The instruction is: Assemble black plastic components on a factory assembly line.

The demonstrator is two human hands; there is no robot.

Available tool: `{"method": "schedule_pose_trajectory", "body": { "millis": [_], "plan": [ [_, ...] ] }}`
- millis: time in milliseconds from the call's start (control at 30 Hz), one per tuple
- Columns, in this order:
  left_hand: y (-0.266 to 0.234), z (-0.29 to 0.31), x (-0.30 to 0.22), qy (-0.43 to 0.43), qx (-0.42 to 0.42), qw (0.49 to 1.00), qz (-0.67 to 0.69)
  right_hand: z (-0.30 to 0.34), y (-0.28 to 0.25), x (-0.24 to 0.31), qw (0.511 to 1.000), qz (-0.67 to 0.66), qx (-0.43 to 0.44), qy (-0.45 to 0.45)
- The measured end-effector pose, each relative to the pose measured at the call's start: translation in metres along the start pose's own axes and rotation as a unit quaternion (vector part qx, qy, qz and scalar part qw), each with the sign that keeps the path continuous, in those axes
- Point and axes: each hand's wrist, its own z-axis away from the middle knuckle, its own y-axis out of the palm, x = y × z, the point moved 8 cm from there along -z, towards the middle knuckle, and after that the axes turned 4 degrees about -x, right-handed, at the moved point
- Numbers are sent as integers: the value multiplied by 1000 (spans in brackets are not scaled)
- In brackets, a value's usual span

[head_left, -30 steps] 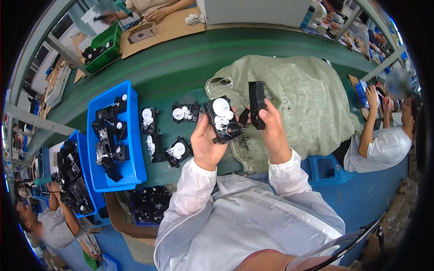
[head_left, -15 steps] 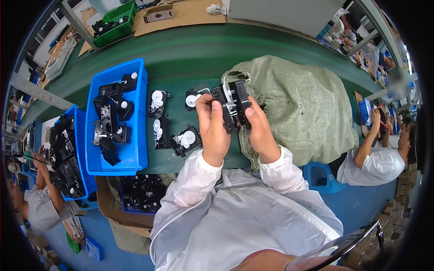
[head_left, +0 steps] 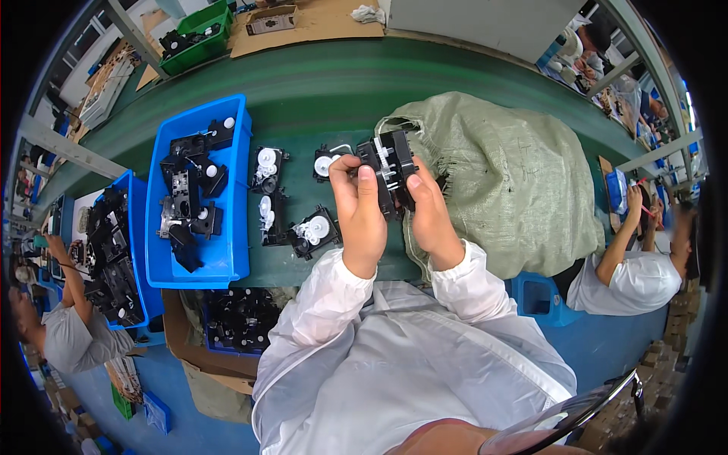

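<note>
Between both hands I hold a black plastic gear assembly (head_left: pixel 389 163), with white parts along its middle, raised above the bench. My left hand (head_left: pixel 359 216) grips its left side, thumb on the near face. The right side is held by my right hand (head_left: pixel 434 216), thumb pressed on the black housing. Fingers behind it are partly hidden. Left of my hands, several black gear units with white gears lie on the green surface: a gear unit (head_left: pixel 315 231) nearest my left wrist, another gear unit (head_left: pixel 268 168) farther left, and one (head_left: pixel 324 162) just beyond my left fingers.
A blue bin (head_left: pixel 241 227) with black parts stands on the left, a second blue bin (head_left: pixel 139 250) beyond it. A green woven sack (head_left: pixel 516 182) lies close on the right. A green crate (head_left: pixel 224 19) sits at the back. Co-workers sit on both sides.
The held assembly has tilted slightly and its two black halves look closer together. Both hands stay in nearly the same place. The view has shifted a little.
</note>
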Motion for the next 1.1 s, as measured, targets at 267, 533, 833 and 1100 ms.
{"method": "schedule_pose_trajectory", "body": {
  "millis": [267, 533, 833, 1100],
  "plan": [
    [4, 6, -6, 14, -24, 999, -33, -2, 2, 7, 995, 58, 41, -74],
    [4, 10, -12, 99, 6, 982, -159, -2, 7, 16, 977, 126, 82, -148],
    [-3, 2, -25, 80, 55, 979, -180, 2, 22, 2, 994, 15, 74, -73],
    [-9, 18, -58, 67, 86, 954, -279, -11, 20, 7, 973, -200, 102, 46]
  ]
}}
